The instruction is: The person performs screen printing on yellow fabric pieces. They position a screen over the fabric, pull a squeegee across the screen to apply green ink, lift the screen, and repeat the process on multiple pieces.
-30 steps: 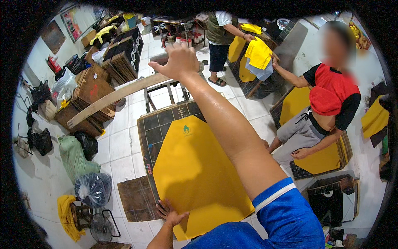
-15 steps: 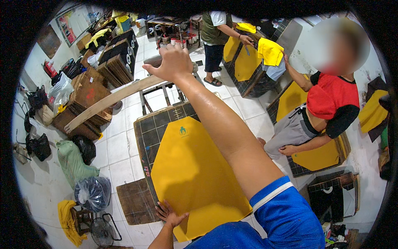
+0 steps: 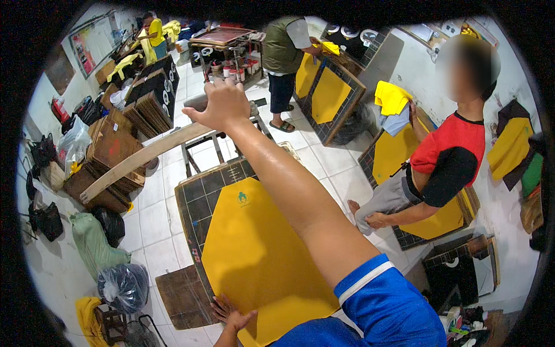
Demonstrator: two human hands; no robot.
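Our right hand point(image 3: 224, 105) clenches the end of a long wooden bar point(image 3: 141, 159) beyond the bench's far edge, while our left hand point(image 3: 232, 315), released, lies flat on the yellow cloth point(image 3: 260, 260) at its near edge.

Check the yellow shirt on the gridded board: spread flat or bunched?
Spread flat: the yellow shirt lies smooth over the gridded board, left hand pressing its near edge.

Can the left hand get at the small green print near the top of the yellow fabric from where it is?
Probably yes. The left hand lies flat at the near edge of the yellow fabric, and nothing sits between it and the green print, though it is a long reach.
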